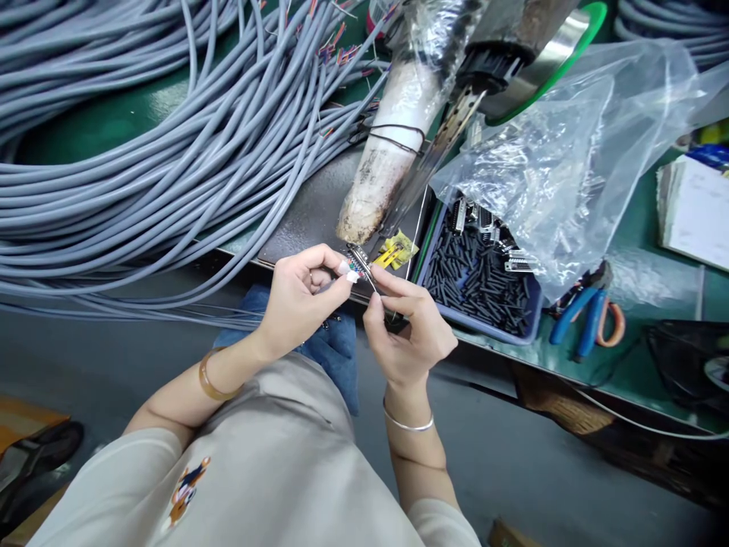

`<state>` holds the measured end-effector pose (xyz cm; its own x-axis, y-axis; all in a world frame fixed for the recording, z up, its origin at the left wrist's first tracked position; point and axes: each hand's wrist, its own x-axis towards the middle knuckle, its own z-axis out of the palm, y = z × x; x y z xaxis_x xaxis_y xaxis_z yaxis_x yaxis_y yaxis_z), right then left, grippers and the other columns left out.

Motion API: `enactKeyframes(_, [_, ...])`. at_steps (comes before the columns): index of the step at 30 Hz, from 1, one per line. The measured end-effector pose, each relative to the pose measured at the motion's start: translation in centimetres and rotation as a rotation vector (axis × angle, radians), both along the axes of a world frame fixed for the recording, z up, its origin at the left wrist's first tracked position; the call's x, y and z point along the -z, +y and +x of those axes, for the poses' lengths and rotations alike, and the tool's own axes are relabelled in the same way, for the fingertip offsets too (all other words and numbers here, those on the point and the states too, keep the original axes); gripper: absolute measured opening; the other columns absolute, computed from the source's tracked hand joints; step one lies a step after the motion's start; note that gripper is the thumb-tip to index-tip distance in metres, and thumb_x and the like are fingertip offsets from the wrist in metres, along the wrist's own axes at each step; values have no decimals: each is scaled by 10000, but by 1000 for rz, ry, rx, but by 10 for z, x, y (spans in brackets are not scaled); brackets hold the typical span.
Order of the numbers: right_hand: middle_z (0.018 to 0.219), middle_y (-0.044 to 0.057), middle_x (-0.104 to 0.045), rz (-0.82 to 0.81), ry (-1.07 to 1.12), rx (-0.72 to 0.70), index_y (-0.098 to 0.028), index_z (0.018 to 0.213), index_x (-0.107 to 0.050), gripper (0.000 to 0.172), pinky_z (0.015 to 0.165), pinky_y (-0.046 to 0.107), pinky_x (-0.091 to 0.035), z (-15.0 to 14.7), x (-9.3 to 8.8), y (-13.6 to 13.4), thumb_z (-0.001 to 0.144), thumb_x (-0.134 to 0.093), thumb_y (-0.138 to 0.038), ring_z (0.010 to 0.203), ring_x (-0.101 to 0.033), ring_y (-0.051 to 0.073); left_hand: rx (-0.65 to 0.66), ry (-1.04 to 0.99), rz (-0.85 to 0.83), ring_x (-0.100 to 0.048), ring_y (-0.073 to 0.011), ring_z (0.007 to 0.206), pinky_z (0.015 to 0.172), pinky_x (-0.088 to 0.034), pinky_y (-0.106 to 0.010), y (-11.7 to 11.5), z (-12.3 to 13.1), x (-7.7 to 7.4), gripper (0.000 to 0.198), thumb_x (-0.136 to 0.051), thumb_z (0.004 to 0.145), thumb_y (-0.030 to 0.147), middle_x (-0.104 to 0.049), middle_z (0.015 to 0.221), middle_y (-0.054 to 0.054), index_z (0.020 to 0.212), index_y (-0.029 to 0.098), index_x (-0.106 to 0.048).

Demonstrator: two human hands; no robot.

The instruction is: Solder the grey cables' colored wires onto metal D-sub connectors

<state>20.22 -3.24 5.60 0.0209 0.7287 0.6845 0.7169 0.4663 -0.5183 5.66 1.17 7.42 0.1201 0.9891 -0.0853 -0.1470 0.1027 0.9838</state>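
Note:
My left hand (pixel 304 296) is closed, its thumb and forefinger pinching a small multi-pin connector (pixel 358 260) that has short coloured wires on it. White wrapping covers those two fingertips. My right hand (pixel 407 323) is closed too, with its fingers at the connector's right end. Between its thumb and fingers runs a thin metal piece (pixel 370 281); its exact kind is too small to make out. Just beyond both hands hang the scorched tip of a white wrapped tube (pixel 367 190) and a slotted metal tube (pixel 456 129). A yellow piece (pixel 399 251) lies close to the connector.
Many grey cables (pixel 187 175) spread across the left of the green bench (pixel 643 372). To the right stands a blue bin (pixel 538 311) of black sleeves and metal connectors, partly covered by a clear plastic bag (pixel 575 152). Blue-handled pliers (pixel 592 319) and white paper (pixel 695 205) lie farther right.

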Motion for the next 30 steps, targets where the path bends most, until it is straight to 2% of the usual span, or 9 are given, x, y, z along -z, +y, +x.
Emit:
enactKeyframes(5, [1119, 62, -799, 14, 48, -9, -227, 897, -591, 224, 794, 283, -665, -1, 2, 3, 841, -691, -34, 947, -791, 183, -9, 66, 37, -462, -50, 537, 483, -340, -179, 2, 0, -4, 140, -724, 759, 166, -570, 658, 21, 702, 162, -596])
enactKeyframes(12, [1101, 55, -795, 15, 85, -15, -232, 918, -609, 199, 774, 319, -669, 1, 2, 10, 860, -697, -63, 943, -782, 192, -18, 124, 39, -408, -41, 490, 474, -310, -188, 6, 2, -12, 170, -723, 755, 174, -495, 590, 53, 694, 173, -564])
enactKeyframes(19, [1067, 47, -804, 47, 2, 27, -235, 912, -623, 201, 778, 326, -648, 0, -6, 13, 847, -736, -81, 901, -782, 184, -48, 151, 80, -446, -52, 542, 493, -334, -189, 6, 1, -20, 176, -727, 769, 163, -534, 650, 28, 686, 169, -572])
enactKeyframes(25, [1024, 22, -812, 46, -58, 49, -248, 868, -605, 206, 711, 300, -637, 1, -4, 10, 847, -737, -91, 849, -783, 172, 19, 156, 41, -451, -63, 541, 495, -341, -195, 5, -2, -14, 166, -724, 792, 186, -530, 625, 29, 706, 171, -584])
enactKeyframes(30, [1010, 28, -813, 50, -25, 42, -233, 912, -636, 214, 752, 289, -639, 2, -2, 11, 832, -760, -78, 858, -781, 166, 20, 187, 53, -390, -46, 506, 476, -295, -202, 5, -1, -14, 172, -713, 792, 187, -511, 618, 36, 695, 169, -571])
